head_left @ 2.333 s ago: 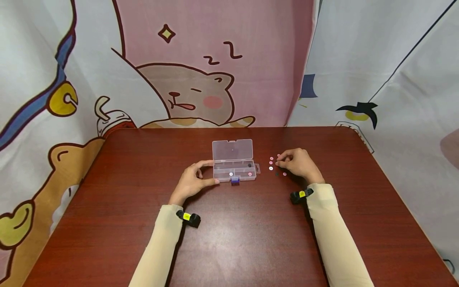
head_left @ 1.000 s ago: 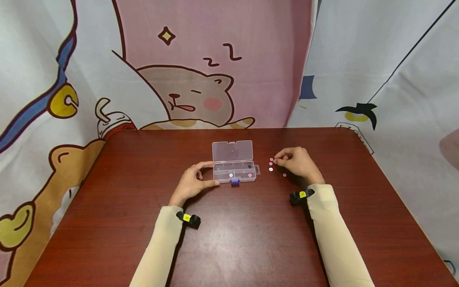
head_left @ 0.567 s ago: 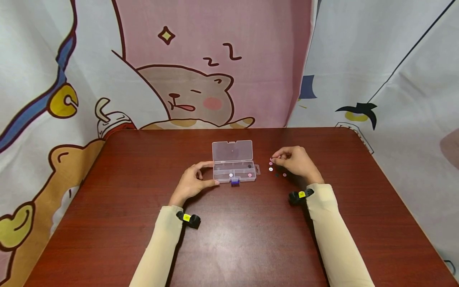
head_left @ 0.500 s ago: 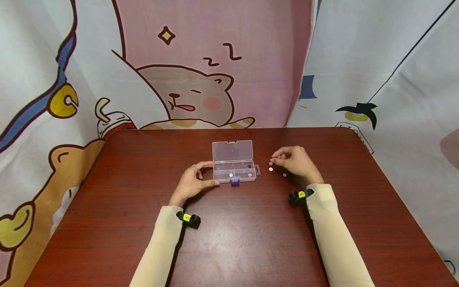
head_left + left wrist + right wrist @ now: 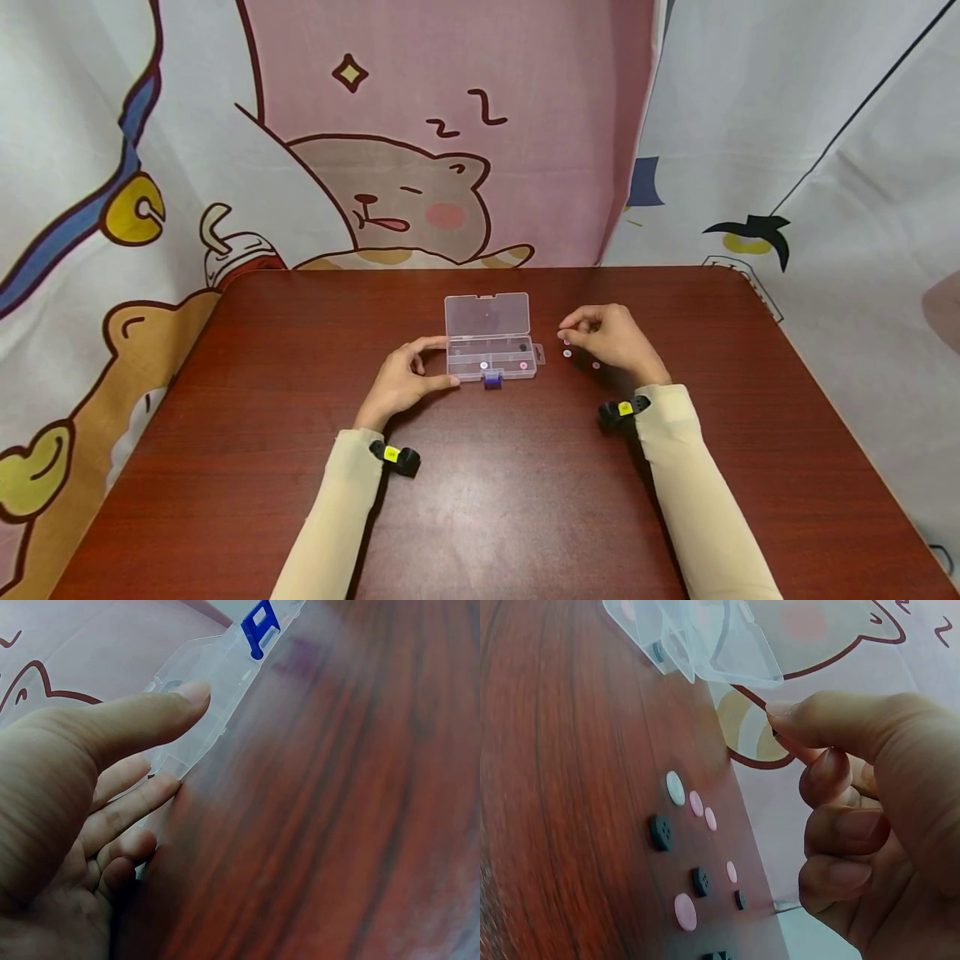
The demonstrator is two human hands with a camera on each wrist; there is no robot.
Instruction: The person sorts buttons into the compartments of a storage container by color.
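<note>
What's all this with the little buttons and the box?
A person's left hand holds one end of an open, clear plastic compartmented box. The right hand pinches a small dark piece, perhaps a button. White, pink and black round buttons lie in the box; loose buttons sit on the reddish-brown wooden table to its right.

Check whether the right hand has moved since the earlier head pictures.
Yes: judged against the unmoved clear compartment box, the right hand has shifted left, toward it.
</note>
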